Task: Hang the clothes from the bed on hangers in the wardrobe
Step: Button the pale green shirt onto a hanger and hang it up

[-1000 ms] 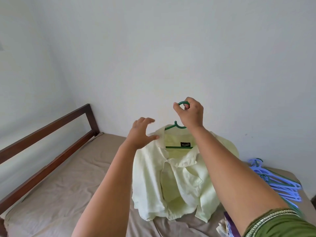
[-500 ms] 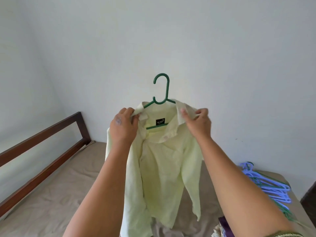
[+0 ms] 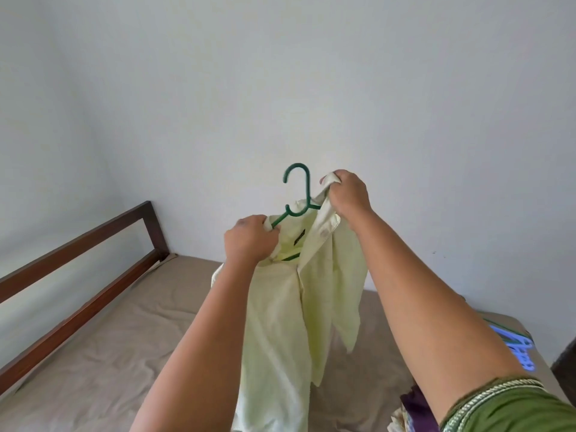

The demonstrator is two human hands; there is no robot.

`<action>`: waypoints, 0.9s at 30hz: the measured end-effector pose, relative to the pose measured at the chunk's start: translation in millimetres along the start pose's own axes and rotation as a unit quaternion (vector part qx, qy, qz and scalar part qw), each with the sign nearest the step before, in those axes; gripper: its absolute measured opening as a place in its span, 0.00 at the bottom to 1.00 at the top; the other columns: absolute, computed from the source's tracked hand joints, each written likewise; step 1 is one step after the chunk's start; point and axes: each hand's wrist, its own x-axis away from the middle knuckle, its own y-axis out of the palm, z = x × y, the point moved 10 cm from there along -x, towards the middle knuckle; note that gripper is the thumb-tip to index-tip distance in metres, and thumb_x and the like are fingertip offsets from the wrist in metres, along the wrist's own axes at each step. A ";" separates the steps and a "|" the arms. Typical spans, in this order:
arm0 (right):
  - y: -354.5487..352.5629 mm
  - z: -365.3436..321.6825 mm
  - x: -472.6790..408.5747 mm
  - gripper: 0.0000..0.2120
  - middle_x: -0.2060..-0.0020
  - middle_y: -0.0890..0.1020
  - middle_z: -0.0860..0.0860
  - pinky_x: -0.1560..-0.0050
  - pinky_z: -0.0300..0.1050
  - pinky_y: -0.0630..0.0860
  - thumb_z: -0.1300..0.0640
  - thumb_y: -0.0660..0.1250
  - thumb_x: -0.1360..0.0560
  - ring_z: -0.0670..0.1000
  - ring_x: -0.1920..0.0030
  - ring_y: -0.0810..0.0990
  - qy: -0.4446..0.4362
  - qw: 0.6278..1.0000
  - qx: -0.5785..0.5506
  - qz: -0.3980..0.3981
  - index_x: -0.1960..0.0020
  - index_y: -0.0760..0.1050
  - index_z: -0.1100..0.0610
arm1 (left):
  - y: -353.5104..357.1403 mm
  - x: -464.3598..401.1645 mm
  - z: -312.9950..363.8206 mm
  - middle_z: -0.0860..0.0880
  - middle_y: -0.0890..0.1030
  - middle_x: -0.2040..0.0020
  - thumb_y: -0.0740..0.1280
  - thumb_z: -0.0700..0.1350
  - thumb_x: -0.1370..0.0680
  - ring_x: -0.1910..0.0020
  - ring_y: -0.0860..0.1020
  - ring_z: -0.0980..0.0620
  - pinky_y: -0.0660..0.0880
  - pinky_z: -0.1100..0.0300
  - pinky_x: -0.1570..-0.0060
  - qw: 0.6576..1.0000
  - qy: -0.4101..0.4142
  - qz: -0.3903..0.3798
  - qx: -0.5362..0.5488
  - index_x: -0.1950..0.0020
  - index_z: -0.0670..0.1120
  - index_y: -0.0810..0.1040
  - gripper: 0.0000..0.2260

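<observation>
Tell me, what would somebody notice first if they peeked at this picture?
First the pale yellow shirt held up in the middle, over the bed, with a green hanger poking out of its collar. The left hand grips the shirt at the hanger's arm, and the right hand pinches the collar higher up. At the right edge, some blue hangers lie on the bed.

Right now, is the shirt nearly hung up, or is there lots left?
Done: the green hanger is inside the yellow shirt, off the bed. In hand: the left hand and right hand grip its collar. Left: no wardrobe shows yet, and more clothes and spare hangers wait.
</observation>
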 end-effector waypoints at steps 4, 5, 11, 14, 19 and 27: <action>-0.4 -4.7 15.4 0.09 0.53 0.68 0.56 0.63 0.45 0.66 0.65 0.54 0.24 0.58 0.57 0.73 -0.097 0.970 0.224 0.018 0.47 0.71 0.60 | -25.7 -6.2 -7.2 0.46 0.76 0.55 0.62 0.53 0.21 0.52 0.76 0.42 0.69 0.54 0.58 0.995 -0.006 0.095 0.034 0.49 0.43 0.74 0.13; 4.0 0.2 18.8 0.08 0.53 0.67 0.56 0.63 0.46 0.68 0.63 0.53 0.23 0.58 0.57 0.73 -0.095 0.965 0.243 0.016 0.47 0.69 0.60 | -34.8 -6.8 -2.6 0.47 0.75 0.57 0.63 0.53 0.21 0.55 0.75 0.42 0.67 0.54 0.60 0.992 0.006 0.119 0.031 0.49 0.42 0.72 0.14; 56.1 15.1 36.3 0.22 0.45 0.81 0.46 0.44 0.44 0.73 0.42 0.72 0.30 0.47 0.43 0.79 0.000 0.961 -0.063 -0.268 0.40 0.79 0.51 | -53.4 -4.0 22.1 0.47 0.75 0.62 0.68 0.54 0.23 0.64 0.70 0.44 0.66 0.55 0.65 0.984 0.067 0.164 -0.001 0.50 0.43 0.71 0.15; 20.6 44.0 18.0 0.10 0.46 0.82 0.46 0.48 0.39 0.72 0.53 0.71 0.27 0.47 0.44 0.79 0.004 0.985 -0.047 -0.169 0.45 0.80 0.52 | -56.5 -8.4 11.6 0.46 0.77 0.63 0.70 0.56 0.25 0.62 0.73 0.43 0.67 0.55 0.65 0.983 0.084 0.160 0.015 0.51 0.45 0.72 0.16; 18.4 83.5 9.7 0.24 0.36 0.72 0.55 0.38 0.44 0.67 0.56 0.67 0.24 0.57 0.35 0.69 -0.044 0.975 0.159 -0.150 0.30 0.67 0.53 | -73.1 -7.7 8.0 0.50 0.76 0.67 0.74 0.63 0.32 0.63 0.72 0.47 0.68 0.56 0.66 0.974 0.108 0.181 0.079 0.56 0.45 0.73 0.23; 19.3 50.6 11.6 0.09 0.64 0.76 0.53 0.65 0.46 0.66 0.52 0.56 0.18 0.55 0.65 0.73 -0.137 0.975 0.148 -0.090 0.46 0.65 0.58 | -90.8 8.2 13.6 0.50 0.71 0.69 0.72 0.63 0.31 0.67 0.72 0.45 0.64 0.56 0.63 0.957 0.083 0.279 -0.004 0.43 0.43 0.71 0.29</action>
